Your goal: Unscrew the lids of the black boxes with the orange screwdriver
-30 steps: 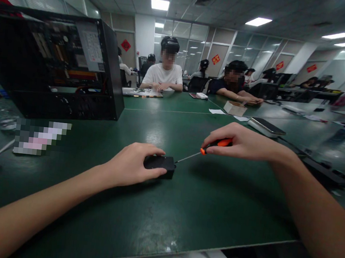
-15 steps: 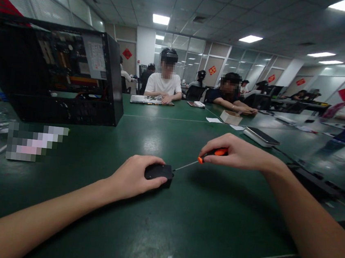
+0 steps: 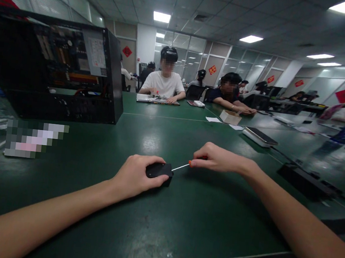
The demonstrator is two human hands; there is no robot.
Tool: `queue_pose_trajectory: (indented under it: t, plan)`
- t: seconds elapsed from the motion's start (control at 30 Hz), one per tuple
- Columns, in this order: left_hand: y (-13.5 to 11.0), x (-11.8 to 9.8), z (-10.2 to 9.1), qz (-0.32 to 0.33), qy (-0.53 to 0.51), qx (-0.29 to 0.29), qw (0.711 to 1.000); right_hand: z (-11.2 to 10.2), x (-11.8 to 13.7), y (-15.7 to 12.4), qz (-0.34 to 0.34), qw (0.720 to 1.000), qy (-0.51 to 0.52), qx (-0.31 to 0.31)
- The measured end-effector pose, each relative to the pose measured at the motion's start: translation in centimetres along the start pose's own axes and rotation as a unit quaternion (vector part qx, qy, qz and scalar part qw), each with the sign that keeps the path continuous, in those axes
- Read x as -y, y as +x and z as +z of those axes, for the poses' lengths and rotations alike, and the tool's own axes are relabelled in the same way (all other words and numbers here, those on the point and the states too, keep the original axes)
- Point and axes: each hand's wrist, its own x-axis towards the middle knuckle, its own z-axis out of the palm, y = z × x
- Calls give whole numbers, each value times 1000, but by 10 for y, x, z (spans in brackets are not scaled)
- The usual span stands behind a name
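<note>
A small black box [image 3: 159,170] lies on the green table [image 3: 181,220] in front of me. My left hand [image 3: 136,176] is closed around its left side and holds it flat on the table. My right hand [image 3: 215,158] is closed on an orange-handled screwdriver [image 3: 184,166]; most of the handle is hidden in the fist. The thin metal shaft points left, and its tip touches the right edge of the box.
An open black computer case [image 3: 55,71] stands at the back left. A white device with a phone on it [image 3: 259,136] and a black power strip [image 3: 305,182] lie to the right. A cardboard box [image 3: 231,117] and seated people are farther back.
My right hand has moved left, closer to the box, and now covers more of the orange handle. The left hand and the box have stayed put. The view has tilted slightly.
</note>
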Motion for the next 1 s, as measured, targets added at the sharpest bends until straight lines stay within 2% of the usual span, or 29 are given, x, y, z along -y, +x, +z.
queue_pose_trajectory:
  t: [0.2, 0.4, 0.57, 0.73, 1.0]
  plan:
    - [-1, 1, 0, 11, -5, 4, 1000, 11, -14, 8, -25, 999, 8, -22]
    - [0, 1, 5, 27, -14, -17, 999, 34, 0, 22, -52, 996, 68, 2]
    - [-3, 4, -9, 40, -45, 8, 998, 38, 2, 23, -69, 996, 52, -15]
    - [-12, 17, -28, -15, -58, 59, 997, 34, 1, 19, -62, 997, 19, -40]
    - [-9, 18, -18, -43, -108, 41, 992, 41, 10, 22, -96, 994, 20, -38]
